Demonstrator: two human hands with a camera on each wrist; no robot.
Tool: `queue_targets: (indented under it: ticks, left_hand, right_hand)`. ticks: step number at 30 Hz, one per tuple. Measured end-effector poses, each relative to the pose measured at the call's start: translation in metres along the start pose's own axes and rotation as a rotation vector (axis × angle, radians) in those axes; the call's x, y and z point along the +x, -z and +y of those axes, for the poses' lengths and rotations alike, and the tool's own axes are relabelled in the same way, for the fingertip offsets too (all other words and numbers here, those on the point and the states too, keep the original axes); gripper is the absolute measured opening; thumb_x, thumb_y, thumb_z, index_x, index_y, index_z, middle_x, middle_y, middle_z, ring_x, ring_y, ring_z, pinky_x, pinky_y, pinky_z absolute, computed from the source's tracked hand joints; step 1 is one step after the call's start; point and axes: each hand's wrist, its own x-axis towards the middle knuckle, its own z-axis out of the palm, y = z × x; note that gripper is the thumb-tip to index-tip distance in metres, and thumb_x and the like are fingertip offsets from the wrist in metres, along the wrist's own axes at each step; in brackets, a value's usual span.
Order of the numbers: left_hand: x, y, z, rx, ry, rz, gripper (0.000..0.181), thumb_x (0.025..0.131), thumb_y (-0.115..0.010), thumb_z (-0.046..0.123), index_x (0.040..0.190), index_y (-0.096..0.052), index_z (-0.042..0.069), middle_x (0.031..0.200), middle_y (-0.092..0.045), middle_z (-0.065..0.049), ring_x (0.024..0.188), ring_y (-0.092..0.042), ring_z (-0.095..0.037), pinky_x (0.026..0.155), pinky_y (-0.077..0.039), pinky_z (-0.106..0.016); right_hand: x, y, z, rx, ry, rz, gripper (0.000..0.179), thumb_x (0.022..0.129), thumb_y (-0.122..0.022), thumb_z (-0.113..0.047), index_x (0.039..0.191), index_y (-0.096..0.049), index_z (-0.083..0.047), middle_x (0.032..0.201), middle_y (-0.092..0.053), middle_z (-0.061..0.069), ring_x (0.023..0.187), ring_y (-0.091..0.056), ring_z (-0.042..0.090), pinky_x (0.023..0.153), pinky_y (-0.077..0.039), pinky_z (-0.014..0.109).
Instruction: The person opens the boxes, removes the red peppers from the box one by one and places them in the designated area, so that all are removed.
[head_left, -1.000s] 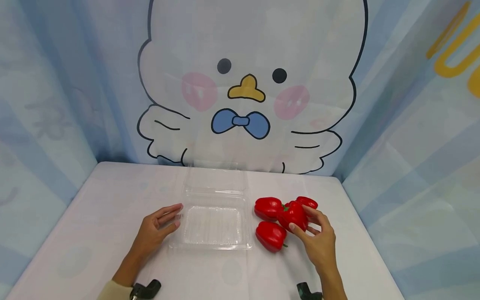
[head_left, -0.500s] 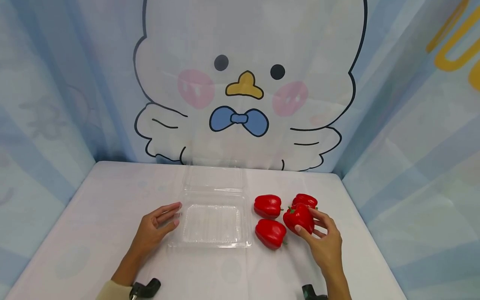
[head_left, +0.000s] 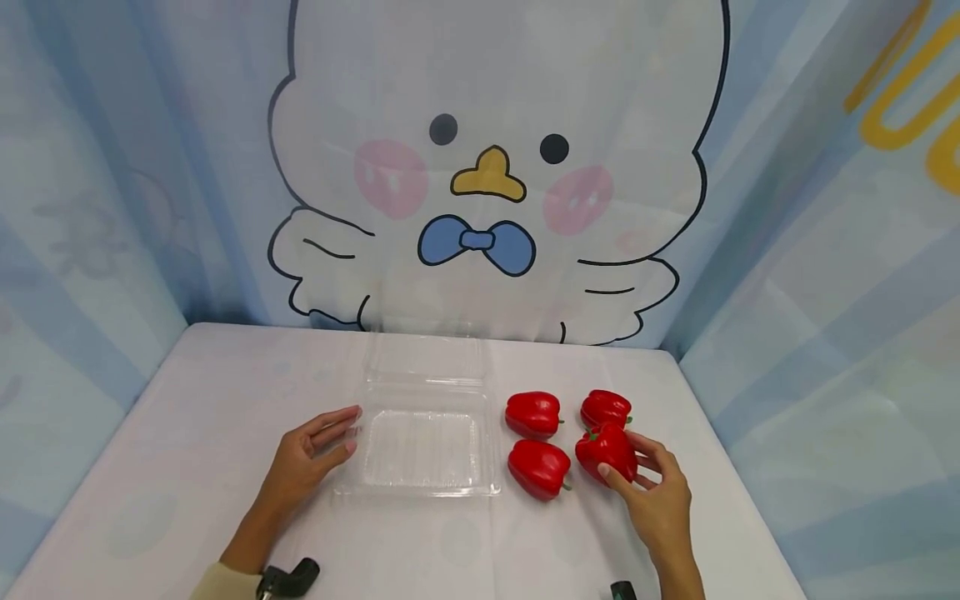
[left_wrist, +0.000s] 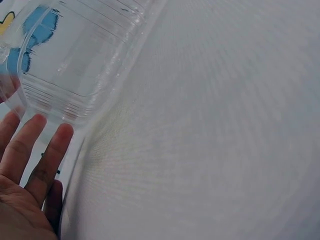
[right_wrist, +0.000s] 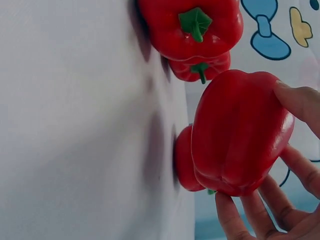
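Note:
My right hand (head_left: 660, 500) grips a red bell pepper (head_left: 606, 454) between thumb and fingers. In the right wrist view, this held pepper (right_wrist: 240, 132) shows its smooth side and lobed end, with its shadow on the cloth apart from it. Behind it lies another red pepper (head_left: 605, 408), and to its left are two more, a rear one (head_left: 532, 415) and a front one (head_left: 538, 469), all with green stems. My left hand (head_left: 303, 462) has its fingers extended, fingertips right at the left side of a clear plastic clamshell container (head_left: 423, 450). That container (left_wrist: 85, 55) also shows in the left wrist view.
The container's clear lid (head_left: 426, 358) is folded back toward the rear edge of the white-covered table (head_left: 187, 467). A curtain (head_left: 480, 300) with a cartoon chick stands behind, and blue-and-white cloth hangs at both sides.
My right hand has moved the gripped pepper to the right and slightly toward me, away from the two left peppers. My left hand stays by the container.

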Motion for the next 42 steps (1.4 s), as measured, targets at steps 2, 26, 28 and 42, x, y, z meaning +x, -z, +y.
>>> queue_targets:
  ticks: [2, 26, 28, 42]
  left_hand:
    - [0.000, -0.001, -0.001, -0.003, 0.000, -0.002, 0.051, 0.099, -0.075, 0.010, 0.147, -0.060, 0.003, 0.152, -0.061, -0.020, 0.127, -0.067, 0.002, 0.101, -0.049, -0.007]
    - [0.004, -0.006, 0.000, 0.024, 0.036, -0.001, 0.053, 0.099, -0.076, 0.016, 0.148, -0.059, 0.004, 0.153, -0.061, -0.018, 0.126, -0.067, 0.003, 0.100, -0.049, -0.006]
    - [0.005, -0.006, 0.000, 0.034, 0.050, 0.006, 0.053, 0.099, -0.077, 0.018, 0.147, -0.060, 0.006, 0.153, -0.062, -0.015, 0.126, -0.066, 0.005, 0.100, -0.047, -0.006]
    - [0.000, -0.003, 0.000, 0.017, 0.047, 0.045, 0.053, 0.106, -0.067, 0.021, 0.154, -0.053, 0.004, 0.158, -0.055, -0.019, 0.133, -0.061, 0.003, 0.101, -0.048, -0.006]
  right_hand:
    - [0.001, 0.001, 0.003, -0.009, -0.015, -0.005, 0.073, 0.086, -0.091, -0.028, 0.150, -0.057, -0.017, 0.153, -0.057, 0.012, 0.129, -0.057, 0.031, 0.108, -0.055, 0.056]
    - [0.013, 0.007, 0.029, -0.106, -0.050, -0.066, 0.073, 0.088, -0.089, -0.027, 0.151, -0.055, -0.012, 0.150, -0.053, 0.020, 0.132, -0.052, 0.038, 0.112, -0.052, 0.062]
    - [0.014, 0.006, 0.028, -0.113, -0.047, -0.074, 0.075, 0.087, -0.089, -0.029, 0.152, -0.054, -0.013, 0.151, -0.053, 0.020, 0.133, -0.052, 0.038, 0.112, -0.052, 0.062]
    - [0.000, -0.009, 0.009, -0.224, 0.072, 0.066, 0.071, 0.089, -0.087, -0.031, 0.152, -0.055, -0.015, 0.156, -0.049, 0.023, 0.140, -0.039, 0.044, 0.105, -0.053, 0.070]
